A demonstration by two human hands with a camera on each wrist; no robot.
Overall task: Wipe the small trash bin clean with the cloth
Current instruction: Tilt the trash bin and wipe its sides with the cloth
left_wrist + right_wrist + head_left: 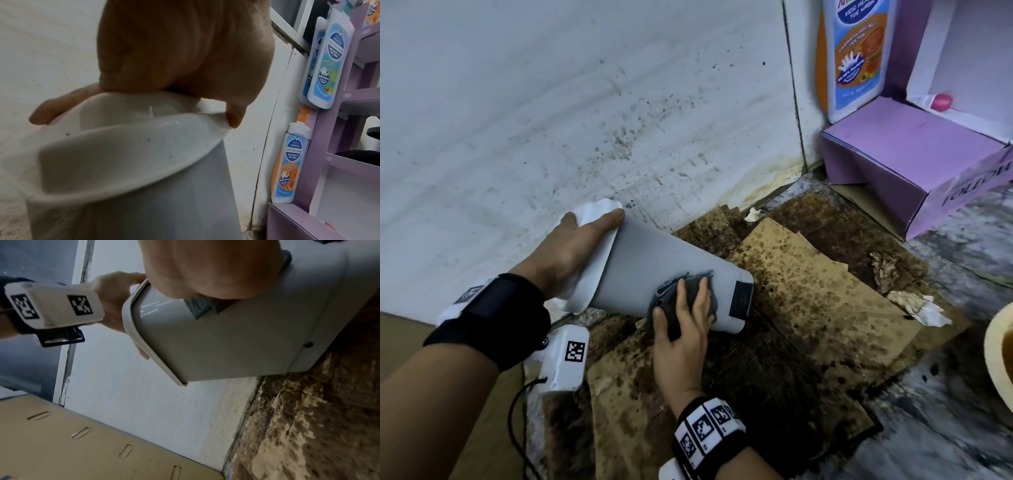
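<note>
The small grey trash bin (654,267) is tilted over stained cardboard, its white lid (592,267) pointing up-left toward the wall. My left hand (571,246) grips the lid end, with fingers and thumb (234,120) curled round the rim (123,154). My right hand (681,329) holds a dark grey cloth (690,291) against the bin's side near its base. The cloth bunches up between thumb and fingers. In the right wrist view the cloth (200,308) peeks out from under the palm on the bin (236,345).
A spotted white wall (551,102) rises just behind the bin. Stained cardboard sheets (808,291) and crumpled paper (921,308) cover the floor. At right stand a purple display box (893,161) and a wash bottle (856,54). A brown carton (82,443) stands at left.
</note>
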